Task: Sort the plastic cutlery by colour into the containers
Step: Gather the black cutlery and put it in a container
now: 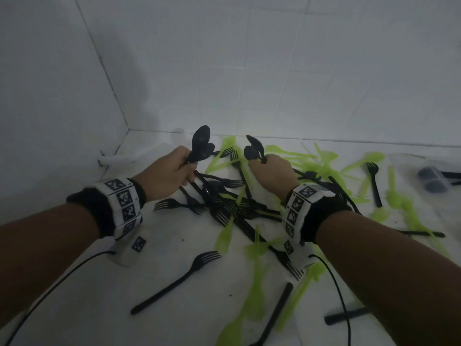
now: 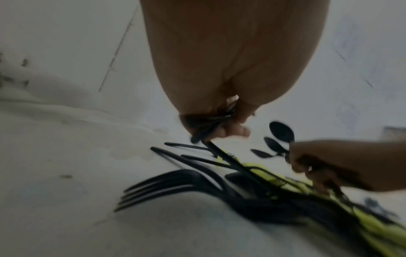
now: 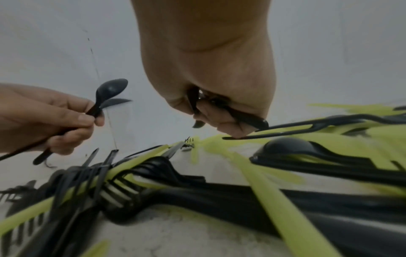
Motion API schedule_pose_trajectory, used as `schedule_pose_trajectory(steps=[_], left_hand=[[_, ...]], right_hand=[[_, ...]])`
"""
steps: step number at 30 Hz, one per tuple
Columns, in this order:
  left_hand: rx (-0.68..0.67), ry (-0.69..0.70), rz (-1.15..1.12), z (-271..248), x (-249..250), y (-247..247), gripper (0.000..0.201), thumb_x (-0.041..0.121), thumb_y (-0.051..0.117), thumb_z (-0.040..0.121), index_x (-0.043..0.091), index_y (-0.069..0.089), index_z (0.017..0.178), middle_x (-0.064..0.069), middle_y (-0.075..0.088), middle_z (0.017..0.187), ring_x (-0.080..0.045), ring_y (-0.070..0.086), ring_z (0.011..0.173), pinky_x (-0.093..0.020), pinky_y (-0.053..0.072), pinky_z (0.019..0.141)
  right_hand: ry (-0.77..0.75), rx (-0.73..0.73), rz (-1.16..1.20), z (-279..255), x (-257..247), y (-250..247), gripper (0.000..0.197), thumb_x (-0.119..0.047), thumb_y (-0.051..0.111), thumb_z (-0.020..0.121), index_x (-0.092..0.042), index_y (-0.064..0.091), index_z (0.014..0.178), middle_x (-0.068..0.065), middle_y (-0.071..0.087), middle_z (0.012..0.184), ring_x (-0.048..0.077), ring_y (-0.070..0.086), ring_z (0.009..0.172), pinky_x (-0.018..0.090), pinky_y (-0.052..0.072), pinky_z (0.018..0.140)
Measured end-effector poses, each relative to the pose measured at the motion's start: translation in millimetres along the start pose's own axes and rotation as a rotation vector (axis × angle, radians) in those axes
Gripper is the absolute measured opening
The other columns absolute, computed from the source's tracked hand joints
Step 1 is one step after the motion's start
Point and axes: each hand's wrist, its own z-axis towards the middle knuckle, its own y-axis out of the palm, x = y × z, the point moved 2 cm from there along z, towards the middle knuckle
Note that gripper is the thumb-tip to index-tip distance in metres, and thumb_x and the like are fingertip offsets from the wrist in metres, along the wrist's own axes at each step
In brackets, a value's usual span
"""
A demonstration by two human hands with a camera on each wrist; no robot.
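Observation:
My left hand [image 1: 172, 171] grips a bunch of black spoons [image 1: 200, 146] by their handles, bowls pointing up; the left wrist view shows the handles [image 2: 211, 128] sticking out below my curled fingers. My right hand [image 1: 270, 171] grips more black spoons [image 1: 253, 149], also seen from the left wrist [image 2: 281, 133]. Both hands hover just above a tangled pile of black forks [image 1: 224, 203] and green cutlery [image 1: 257, 248] on the white tiled floor [image 1: 99, 308]. In the right wrist view my right fingers [image 3: 219, 121] curl round black handles.
A clear container [image 1: 435, 179] holding black cutlery sits at the right edge. Loose black forks [image 1: 174, 283] and green pieces [image 1: 396, 198] lie scattered around. White tiled walls [image 1: 224, 71] meet in a corner behind the pile. Cables [image 1: 50, 288] trail from both wristbands.

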Motion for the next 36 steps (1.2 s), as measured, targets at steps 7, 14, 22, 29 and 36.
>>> schedule_pose_trajectory(steps=[7,14,22,29,36], left_hand=[[0.008,0.121,0.371,-5.6,-12.7,7.7,0.013,0.033,0.058,0.098,0.022,0.055,0.091,0.003,0.062,0.074,-0.017,0.060,0.067,-0.035,0.047,0.062],[0.057,0.313,0.590,-16.5,-32.6,-8.6,0.015,0.020,0.040,0.107,0.018,0.054,0.112,0.003,0.058,0.093,-0.020,0.055,0.081,-0.036,0.045,0.073],[-0.059,0.323,0.593,-22.2,-32.0,-1.9,0.025,0.029,0.049,0.097,0.031,0.058,0.120,0.017,0.057,0.094,-0.013,0.056,0.087,-0.031,0.041,0.075],[-0.120,0.332,0.854,-3.6,-18.8,18.5,0.028,0.027,0.053,0.101,0.021,0.065,0.125,-0.002,0.062,0.110,-0.025,0.063,0.098,-0.038,0.051,0.081],[0.036,0.512,0.819,-20.4,-13.8,-7.8,0.015,0.031,0.060,0.094,0.018,0.067,0.097,-0.002,0.052,0.093,-0.019,0.048,0.075,-0.033,0.036,0.066]], right_hand=[[-0.082,0.064,0.184,-7.7,-16.9,1.7,0.023,-0.032,0.055,0.094,-0.011,0.051,0.103,0.001,0.059,0.084,0.020,0.055,0.071,0.035,0.045,0.061],[-0.268,-0.267,-0.178,-12.3,-28.6,30.3,0.026,-0.030,0.066,0.093,-0.012,0.062,0.075,0.004,0.062,0.075,0.023,0.059,0.074,0.031,0.043,0.059],[-0.266,-0.275,-0.276,-4.5,-25.6,36.7,0.020,-0.028,0.069,0.092,-0.016,0.062,0.078,0.000,0.059,0.073,0.022,0.058,0.072,0.027,0.037,0.053],[-0.223,-0.297,-0.324,-2.2,-27.6,41.9,0.020,-0.027,0.065,0.093,-0.007,0.067,0.089,0.009,0.066,0.087,0.027,0.065,0.082,0.035,0.054,0.072],[-0.221,-0.327,-0.356,-2.3,-27.8,43.5,0.026,-0.033,0.063,0.095,-0.011,0.063,0.082,0.006,0.063,0.081,0.026,0.063,0.079,0.033,0.049,0.067]])
